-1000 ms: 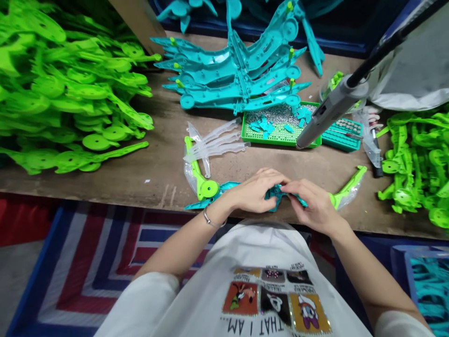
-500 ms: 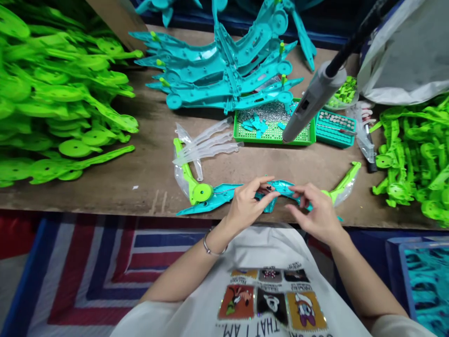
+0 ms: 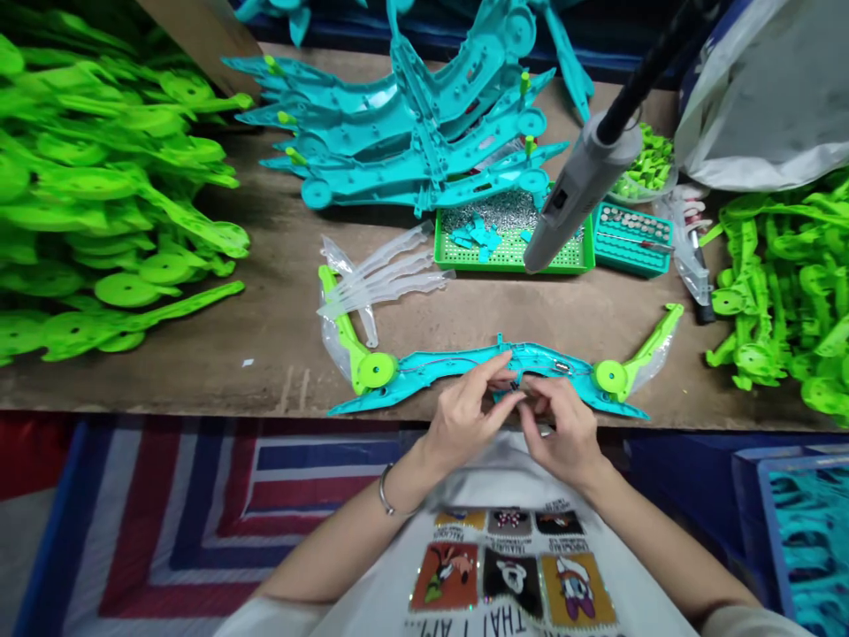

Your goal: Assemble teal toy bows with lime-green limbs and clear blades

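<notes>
**Q:** What is hidden or hard to make out?

**A:** The person's left hand (image 3: 464, 416) and right hand (image 3: 561, 433) meet fingertip to fingertip and cover the lower middle of a long teal plastic toy bow (image 3: 431, 364). A tiny dark piece (image 3: 514, 386) shows between the fingertips. It is too small to identify, and I cannot tell which hand grips it. On both hands the fingers are curled in, with thumb and forefinger drawn close. The left forefinger touches the bow's upper edge. A grey hanging power screwdriver (image 3: 570, 199) blocks part of a green mesh tray of small screws and teal bits (image 3: 510, 257). The heaps of bright green plastic parts at the left (image 3: 99, 177) and right (image 3: 789, 292) run off the picture's edges.

**Q:** How does the bow look, and where is it?

**A:** It lies flat along the near edge of a worn brown wooden bench (image 3: 265, 318), just in front of the person's body. Its teal centre section curves gently. At each end a lime-green round hub carries a lime arm that angles away, backed with clear plastic. A thin line runs along the teal body. Clear plastic blade pieces (image 3: 385, 274) lie just behind its left end.
</notes>
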A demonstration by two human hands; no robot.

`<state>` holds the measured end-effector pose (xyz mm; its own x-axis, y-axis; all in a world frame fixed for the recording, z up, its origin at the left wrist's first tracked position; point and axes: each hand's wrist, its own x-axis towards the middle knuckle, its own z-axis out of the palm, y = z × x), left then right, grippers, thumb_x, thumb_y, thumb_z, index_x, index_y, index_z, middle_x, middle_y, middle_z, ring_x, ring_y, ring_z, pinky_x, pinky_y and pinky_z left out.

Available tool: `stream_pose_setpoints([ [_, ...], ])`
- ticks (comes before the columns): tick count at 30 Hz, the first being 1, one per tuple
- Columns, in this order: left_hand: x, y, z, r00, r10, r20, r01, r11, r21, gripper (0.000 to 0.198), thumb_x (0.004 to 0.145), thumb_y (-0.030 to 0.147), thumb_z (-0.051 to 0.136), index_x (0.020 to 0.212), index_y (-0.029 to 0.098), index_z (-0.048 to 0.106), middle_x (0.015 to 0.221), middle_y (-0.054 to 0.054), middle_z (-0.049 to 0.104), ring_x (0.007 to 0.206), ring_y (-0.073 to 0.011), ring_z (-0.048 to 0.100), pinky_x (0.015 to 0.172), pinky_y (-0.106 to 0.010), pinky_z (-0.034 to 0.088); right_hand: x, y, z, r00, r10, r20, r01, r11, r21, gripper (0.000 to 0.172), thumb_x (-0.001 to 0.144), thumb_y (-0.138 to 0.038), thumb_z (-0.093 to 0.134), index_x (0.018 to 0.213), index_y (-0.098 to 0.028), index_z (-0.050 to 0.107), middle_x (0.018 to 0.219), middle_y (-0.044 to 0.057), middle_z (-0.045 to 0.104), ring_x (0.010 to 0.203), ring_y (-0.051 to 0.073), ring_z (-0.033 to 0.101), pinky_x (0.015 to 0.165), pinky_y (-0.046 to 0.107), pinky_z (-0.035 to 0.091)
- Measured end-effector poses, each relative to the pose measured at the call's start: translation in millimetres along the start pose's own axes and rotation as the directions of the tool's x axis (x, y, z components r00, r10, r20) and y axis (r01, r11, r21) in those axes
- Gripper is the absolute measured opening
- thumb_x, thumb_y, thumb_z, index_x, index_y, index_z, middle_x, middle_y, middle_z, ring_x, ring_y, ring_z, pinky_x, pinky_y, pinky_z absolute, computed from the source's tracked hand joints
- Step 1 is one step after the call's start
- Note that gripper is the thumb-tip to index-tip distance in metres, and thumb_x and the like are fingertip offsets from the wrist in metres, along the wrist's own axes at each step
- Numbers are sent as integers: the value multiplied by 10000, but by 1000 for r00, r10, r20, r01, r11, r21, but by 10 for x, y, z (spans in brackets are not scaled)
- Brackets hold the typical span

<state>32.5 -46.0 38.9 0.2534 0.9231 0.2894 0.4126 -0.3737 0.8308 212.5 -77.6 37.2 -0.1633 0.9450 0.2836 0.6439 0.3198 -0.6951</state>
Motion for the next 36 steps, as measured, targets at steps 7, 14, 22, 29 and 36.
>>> stream_pose_setpoints([
  [7, -7, -66, -129, 982, 176, 63, -168, 979, -111, 676, 947, 119, 538, 1563, 215, 276, 1256, -130, 688, 1089, -195, 707, 941, -357, 603, -4, 11, 109, 997, -11, -77, 13, 999, 31, 441, 878, -95, 648, 1279, -277, 626, 1009, 72, 723, 877, 211, 706, 763, 359, 627],
  [14, 404, -133, -342, 878, 150, 455, -276, 935, 225, 481, 759, 76, 549, 1220, 196, 616, 1322, -145, 578, 1214, -323, 529, 969, -507, 469, -91, 44, 149, 976, -139, -170, 133, 990, -46, 511, 826, -45, 697, 1277, -278, 638, 945, 69, 726, 788, 187, 714, 698, 316, 622],
  [22, 604, -152, -298, 815, 213, 539, -433, 842, 322, 144, 954, 147, 498, 980, 189, 634, 1284, -128, 595, 1188, -273, 522, 966, -426, 436, -178, 68, 158, 974, -118, -192, 116, 993, -22, 566, 825, -61, 706, 1325, -312, 618, 957, 69, 741, 798, 200, 732, 709, 336, 639],
  [29, 354, -296, -263, 902, 232, 363, -342, 898, 276, 66, 982, 194, 545, 982, 177, 609, 1011, -79, 699, 949, -210, 603, 842, -361, 467, 9, 40, 121, 967, -67, -245, 68, 998, -2, 489, 848, -107, 704, 1291, -297, 628, 993, 66, 771, 854, 224, 753, 741, 375, 649],
  [36, 188, -270, -163, 979, 107, 171, -154, 944, 293, 88, 981, 177, 558, 1015, 180, 639, 970, -68, 724, 907, -192, 651, 815, -350, 497, 338, 4, 64, 970, 68, -232, -56, 997, 55, 340, 878, -164, 702, 1205, -247, 657, 911, 45, 754, 681, 161, 704, 684, 322, 625],
])
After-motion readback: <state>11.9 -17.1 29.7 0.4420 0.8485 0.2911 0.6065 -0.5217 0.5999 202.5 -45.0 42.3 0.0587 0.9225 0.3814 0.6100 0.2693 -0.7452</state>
